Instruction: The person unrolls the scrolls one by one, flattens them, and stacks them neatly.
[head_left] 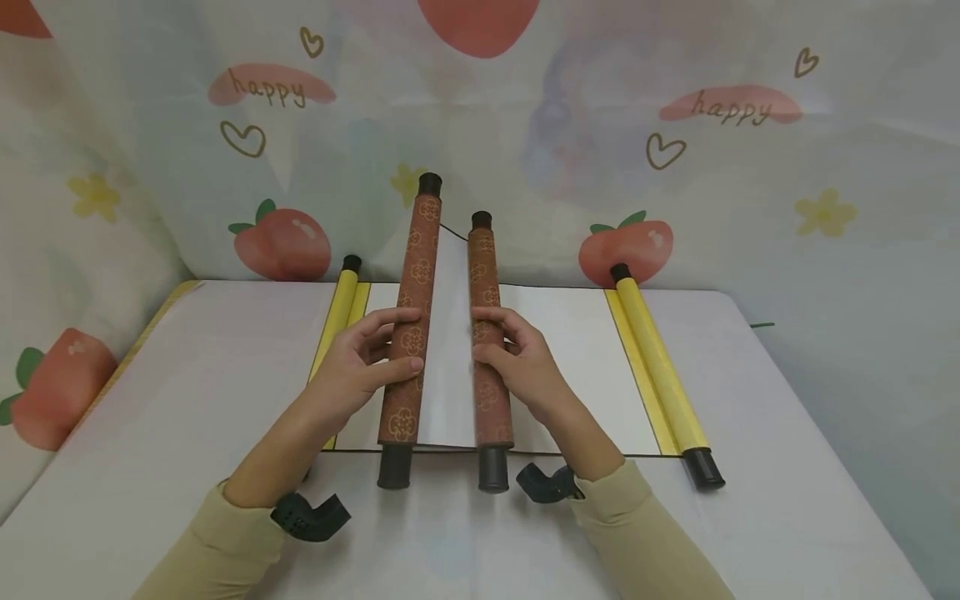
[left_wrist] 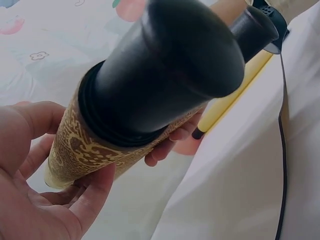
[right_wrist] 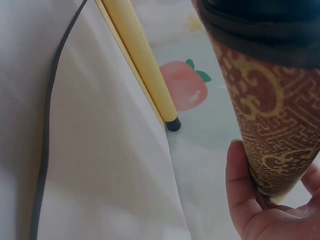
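Note:
Above the table, a reddish-brown hanging scroll with gold pattern and black end knobs is held partly rolled. My left hand (head_left: 337,371) grips its left roll (head_left: 412,333), thumb and fingers around the side. My right hand (head_left: 534,367) holds the right roll (head_left: 487,392) likewise. Between the rolls a narrow strip of white sheet (head_left: 450,333) with a thin dark edge shows. In the left wrist view a black end knob (left_wrist: 160,65) looms close; the right wrist view shows the patterned roll (right_wrist: 265,105) in my fingers.
Under my hands lies an unrolled yellow scroll: a white sheet (head_left: 570,358) with a left yellow roller (head_left: 341,304) and a right yellow roller (head_left: 660,362), both black-tipped. A white cloth covers the table (head_left: 187,400). Behind stands a fruit-printed backdrop (head_left: 480,125).

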